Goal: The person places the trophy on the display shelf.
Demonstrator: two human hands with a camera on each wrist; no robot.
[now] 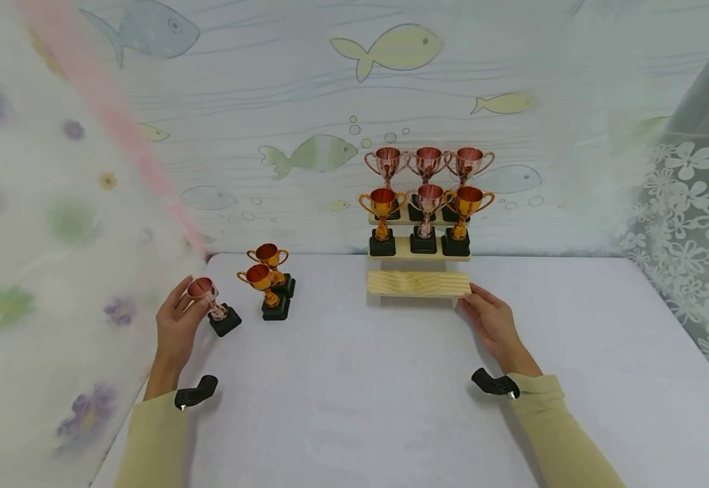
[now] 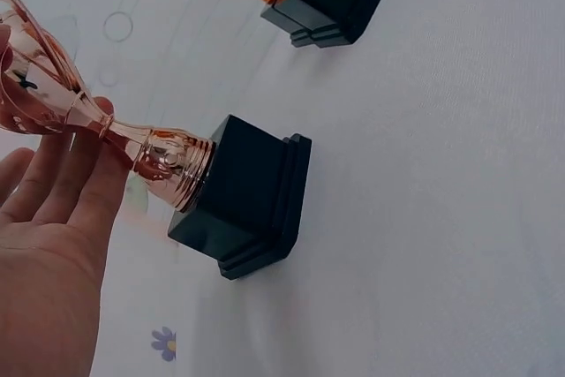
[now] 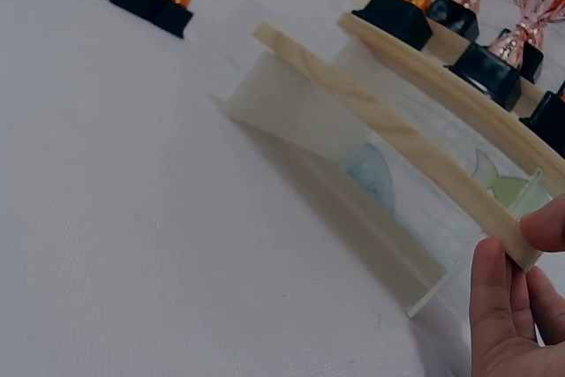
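Note:
At the left, my left hand (image 1: 176, 324) grips a rose-gold trophy (image 1: 203, 290) by its cup, thumb and fingers on either side. The trophy leans, its black base (image 2: 243, 196) toward the right; whether the base touches the table cannot be told. Two gold trophies (image 1: 275, 308) stand close by, one behind the other. My right hand (image 1: 493, 324) pinches the right end of the lowest board of a tiered wooden display stand (image 1: 418, 283), thumb above and fingers below in the right wrist view. That lowest board is bare. The middle tier bears a rose-gold trophy (image 1: 429, 203) between two gold ones.
Three rose-gold trophies (image 1: 428, 163) stand on the top tier, bases partly hidden by the row in front. Clear supports (image 3: 424, 280) hold up the boards. A white table (image 1: 354, 400) meets a fish-print curtain (image 1: 306, 88) behind; a lace curtain (image 1: 690, 224) hangs at the right.

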